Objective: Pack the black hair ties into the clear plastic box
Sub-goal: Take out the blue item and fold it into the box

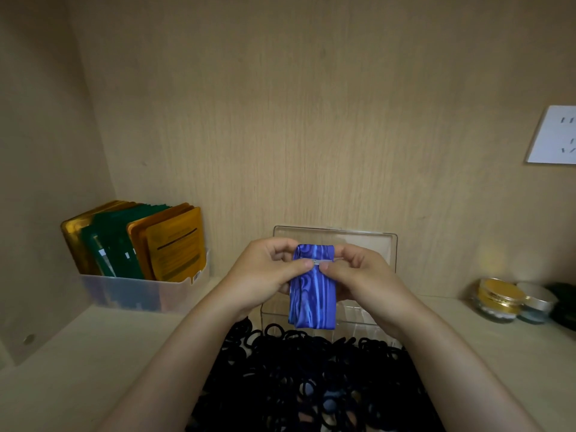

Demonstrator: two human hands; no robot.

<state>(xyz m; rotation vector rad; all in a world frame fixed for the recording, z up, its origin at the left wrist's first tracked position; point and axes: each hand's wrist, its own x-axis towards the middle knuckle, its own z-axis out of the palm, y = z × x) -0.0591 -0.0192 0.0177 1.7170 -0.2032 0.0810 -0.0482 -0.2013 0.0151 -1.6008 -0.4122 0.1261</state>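
left hand [268, 275] + right hand [363, 277] pinch blue swirled fabric band [313, 296] | above open clear plastic box [364, 241], probably clearing it | black hair ties [311, 369] heaped, unpacked

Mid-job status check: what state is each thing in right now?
clear plastic box: open, lid standing upright.
black hair ties: loose pile in front of box.
blue patterned band: folded, held over the box.
left hand: pinching the band.
right hand: pinching the band.
sachet bin: packed with upright sachets.
gold-lidded jar: closed.
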